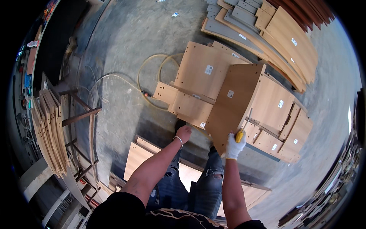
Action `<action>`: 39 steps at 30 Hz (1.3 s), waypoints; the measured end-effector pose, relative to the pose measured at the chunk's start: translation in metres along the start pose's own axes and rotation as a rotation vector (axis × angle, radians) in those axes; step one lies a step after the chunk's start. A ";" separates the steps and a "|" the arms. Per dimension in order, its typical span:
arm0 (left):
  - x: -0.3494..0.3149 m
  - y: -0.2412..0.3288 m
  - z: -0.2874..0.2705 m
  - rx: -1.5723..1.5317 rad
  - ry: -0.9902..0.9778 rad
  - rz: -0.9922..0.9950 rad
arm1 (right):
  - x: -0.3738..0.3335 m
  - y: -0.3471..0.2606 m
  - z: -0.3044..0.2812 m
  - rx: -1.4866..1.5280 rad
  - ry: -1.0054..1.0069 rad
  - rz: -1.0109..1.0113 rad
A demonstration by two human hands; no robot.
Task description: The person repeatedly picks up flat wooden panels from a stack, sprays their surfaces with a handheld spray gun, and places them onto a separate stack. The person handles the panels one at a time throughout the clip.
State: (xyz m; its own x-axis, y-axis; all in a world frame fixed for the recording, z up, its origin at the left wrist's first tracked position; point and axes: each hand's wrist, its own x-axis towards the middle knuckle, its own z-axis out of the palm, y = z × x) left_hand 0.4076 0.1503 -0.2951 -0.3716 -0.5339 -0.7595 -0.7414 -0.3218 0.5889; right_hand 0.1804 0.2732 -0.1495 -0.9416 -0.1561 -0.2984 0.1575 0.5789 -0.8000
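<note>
My right hand (pixel 235 148), in a white knit glove, grips a screwdriver (pixel 239 136) with a yellow handle, its shaft pointing away from me. The same hand rests against the near end of a wood-look panel (pixel 233 95) that stands tilted on edge. My left hand (pixel 184 133) is bare, with a band at the wrist. Its fingers are curled closed near the front edge of a small drilled panel (pixel 192 108); what they hold, if anything, is hidden. A larger drilled panel (pixel 202 70) with a white label lies beyond it.
Stacked panels (pixel 270 128) lie right of the upright one, with more curved-looking stacks (pixel 251 34) at the far right. A yellowish hose (pixel 139 74) loops over the concrete floor (pixel 118 42). At left, boards (pixel 49 133) lean by a metal frame (pixel 82 116). Panels (pixel 135 158) lie beneath my legs.
</note>
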 end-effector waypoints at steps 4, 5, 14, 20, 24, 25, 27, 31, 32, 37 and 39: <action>0.010 0.009 0.004 0.209 -0.024 -0.019 | 0.007 0.002 -0.005 -0.036 -0.057 0.040; 0.019 0.015 0.004 0.195 -0.029 -0.026 | 0.012 -0.005 -0.007 0.041 -0.056 0.030; 0.029 0.060 -0.011 -0.554 -0.530 -0.277 | -0.034 -0.102 -0.117 0.401 -0.211 0.201; -0.035 0.105 -0.018 -0.992 -0.622 -0.218 | -0.007 0.015 -0.174 0.698 -0.271 0.516; -0.062 0.134 -0.057 -0.838 -0.317 -0.028 | 0.075 0.084 -0.154 0.683 -0.306 0.727; -0.067 0.147 -0.066 -0.811 -0.228 0.017 | 0.085 0.116 -0.139 0.562 -0.232 0.690; -0.076 0.163 -0.093 -0.710 -0.017 0.102 | 0.087 0.143 -0.108 0.461 -0.232 0.699; -0.084 0.186 -0.134 -0.347 0.315 0.249 | 0.001 0.114 -0.019 0.178 -0.527 0.780; -0.080 0.189 -0.138 -0.250 0.366 0.290 | -0.025 0.095 0.004 0.058 -0.577 0.791; -0.039 0.188 -0.149 0.082 0.576 0.411 | -0.105 0.003 0.041 -0.377 -1.007 -0.004; -0.025 0.193 -0.152 0.126 0.555 0.409 | -0.095 -0.013 0.033 -0.365 -0.990 -0.112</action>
State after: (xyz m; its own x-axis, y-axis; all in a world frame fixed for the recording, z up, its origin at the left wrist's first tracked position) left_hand 0.3588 -0.0172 -0.1205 -0.3189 -0.9241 -0.2107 -0.6747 0.0652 0.7352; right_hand 0.2781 0.2539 -0.1281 -0.2576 -0.7105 -0.6548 -0.1687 0.7003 -0.6936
